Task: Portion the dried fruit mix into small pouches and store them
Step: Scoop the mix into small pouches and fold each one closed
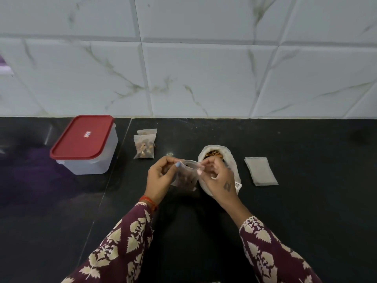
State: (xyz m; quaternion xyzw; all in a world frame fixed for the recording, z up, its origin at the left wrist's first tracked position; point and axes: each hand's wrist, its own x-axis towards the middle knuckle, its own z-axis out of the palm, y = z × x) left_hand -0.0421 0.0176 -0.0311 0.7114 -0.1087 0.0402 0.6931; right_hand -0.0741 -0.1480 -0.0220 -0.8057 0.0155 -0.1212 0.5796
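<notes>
A small clear pouch with some dried fruit in its bottom hangs between my hands above the black counter. My left hand pinches its left top edge and my right hand pinches the right top edge, holding the mouth apart. Just behind my right hand stands the large white bag of dried fruit mix, open at the top and partly hidden by that hand. Two filled pouches lie to the left of it. A flat stack of unfilled pouches lies to the right.
A translucent box with a shut red lid stands at the back left of the counter. A white marble-tiled wall rises behind the counter. A seam runs through the counter left of the pouches.
</notes>
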